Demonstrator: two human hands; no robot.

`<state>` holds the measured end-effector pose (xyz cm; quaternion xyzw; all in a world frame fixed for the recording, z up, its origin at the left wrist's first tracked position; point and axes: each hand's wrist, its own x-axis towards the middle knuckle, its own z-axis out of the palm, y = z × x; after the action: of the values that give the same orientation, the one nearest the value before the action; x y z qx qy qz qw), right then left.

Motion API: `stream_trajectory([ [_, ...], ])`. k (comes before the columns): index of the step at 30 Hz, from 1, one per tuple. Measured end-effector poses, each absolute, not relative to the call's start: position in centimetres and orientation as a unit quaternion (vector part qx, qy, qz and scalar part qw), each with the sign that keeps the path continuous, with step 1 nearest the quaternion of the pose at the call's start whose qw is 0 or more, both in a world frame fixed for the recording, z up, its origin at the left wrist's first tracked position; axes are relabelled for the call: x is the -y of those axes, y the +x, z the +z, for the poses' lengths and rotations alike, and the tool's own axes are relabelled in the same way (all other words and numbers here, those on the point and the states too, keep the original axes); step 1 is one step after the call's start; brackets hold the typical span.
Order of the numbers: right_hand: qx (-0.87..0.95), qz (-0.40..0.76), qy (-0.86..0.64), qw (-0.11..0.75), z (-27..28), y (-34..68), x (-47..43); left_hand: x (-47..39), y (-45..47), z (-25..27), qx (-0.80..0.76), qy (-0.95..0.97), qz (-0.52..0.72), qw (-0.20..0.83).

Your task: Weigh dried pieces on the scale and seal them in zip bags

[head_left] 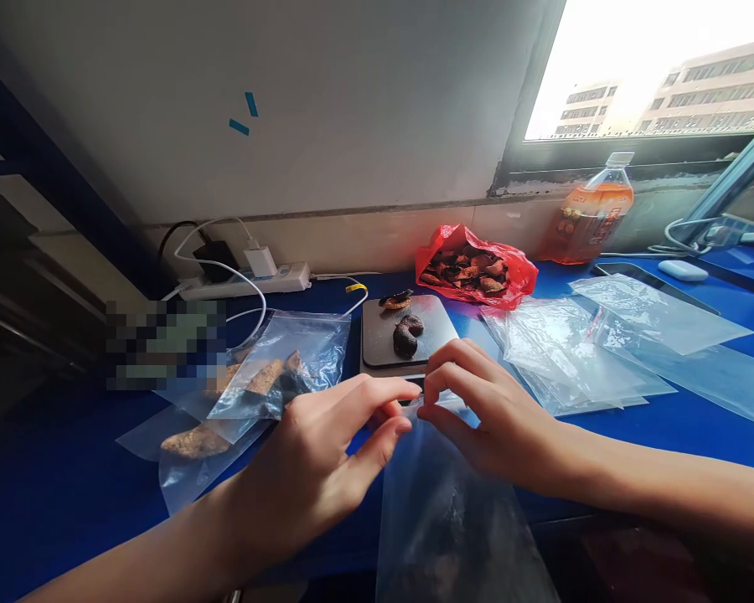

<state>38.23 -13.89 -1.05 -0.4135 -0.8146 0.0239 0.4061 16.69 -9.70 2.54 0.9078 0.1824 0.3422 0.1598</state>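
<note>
A clear plastic zip bag (456,511) hangs in front of me over the near edge of the table. My right hand (487,410) pinches its top edge between thumb and fingers. Beside the bag's left top corner is my left hand (339,444), thumb and forefinger apart, its other fingers partly hidden. Just beyond both hands lies a flat digital scale (377,339) with a metal top. A dark curled dried piece (408,336) and a smaller brown-black dried piece (395,300) rest on it. My hands partly cover the scale's front.
Filled zip bags with brown pieces (194,441) lie at left. Behind the scale, a red plastic bag (524,280) holds several dried pieces. Flat clear bags (559,352) are spread at right, near a drink bottle (594,213) and white earphone case (683,270). A power strip (289,278) lies along the wall.
</note>
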Motion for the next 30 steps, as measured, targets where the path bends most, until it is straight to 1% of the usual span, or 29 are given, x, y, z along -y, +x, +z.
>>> stream_trajectory([
  [2, 0.827, 0.002, -0.382, 0.411, -0.7, 38.2, 14.2, 9.8, 16.5, 3.0, -0.19, 0.901, 0.312, 0.235],
  [4, 0.843, -0.015, -0.349, 0.41, -0.5, 38.1, 14.5, 9.9, 16.3, 3.4, -0.164, 0.906, 0.293, 0.259],
  [8, 0.856, -0.021, -0.3, 0.421, -0.5, 38.0, 15.0, 9.5, 15.9, 3.8, -0.065, 0.946, 0.261, 0.182],
  [11, 0.855, -0.019, -0.295, 0.427, -0.5, 38.0, 15.1, 9.1, 15.8, 3.9, -0.037, 0.957, 0.241, 0.159],
  [15, 0.854, 0.009, -0.318, 0.412, -0.3, 38.5, 15.0, 8.9, 15.9, 4.1, -0.013, 0.967, 0.227, 0.113],
  [22, 0.858, 0.01, -0.307, 0.412, -0.1, 38.2, 14.9, 8.6, 16.0, 3.3, -0.025, 0.962, 0.248, 0.115],
  [25, 0.874, 0.0, -0.319, 0.366, 0.2, 38.1, 14.8, 8.6, 16.0, 3.1, -0.031, 0.966, 0.246, 0.075],
  [28, 0.898, -0.056, -0.328, 0.289, 0.5, 38.3, 14.8, 8.7, 16.1, 3.0, -0.021, 0.966, 0.253, 0.044],
  [30, 0.907, -0.091, -0.316, 0.264, 0.6, 38.5, 14.8, 8.8, 16.3, 3.1, -0.024, 0.967, 0.249, 0.044],
])
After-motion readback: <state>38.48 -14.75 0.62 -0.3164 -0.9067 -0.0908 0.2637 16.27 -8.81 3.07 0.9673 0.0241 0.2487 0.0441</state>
